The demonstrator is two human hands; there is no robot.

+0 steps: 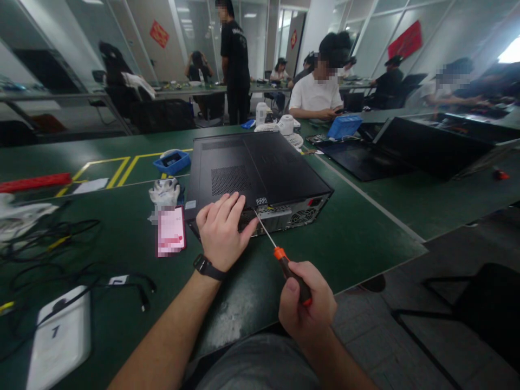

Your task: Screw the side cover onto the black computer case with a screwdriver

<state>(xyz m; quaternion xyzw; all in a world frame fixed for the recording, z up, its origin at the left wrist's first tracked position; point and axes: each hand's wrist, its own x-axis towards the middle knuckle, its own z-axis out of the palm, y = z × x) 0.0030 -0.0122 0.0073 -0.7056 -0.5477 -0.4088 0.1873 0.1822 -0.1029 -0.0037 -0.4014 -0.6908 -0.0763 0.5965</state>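
A black desktop computer case (284,162) lies flat on the green table, its rear panel with the fan grille and red switch facing me. My right hand (309,300) is closed around the orange and dark handle of a screwdriver (294,275). The shaft slants up and left, and its tip meets the rear top edge of the case. My left hand (223,230), with a watch on the wrist, rests on that same edge just left of the tip. Its fingers lie stretched over the top cover, and the thumb points toward the shaft.
Left of the case are a pink-screened phone (171,232), white gloves (166,190), a blue tray (173,161), black cables (77,265) and a white device marked 1 (60,336). Behind it stand white appliance parts (286,124). Black panels (365,157) lie to the right. People sit at tables beyond.
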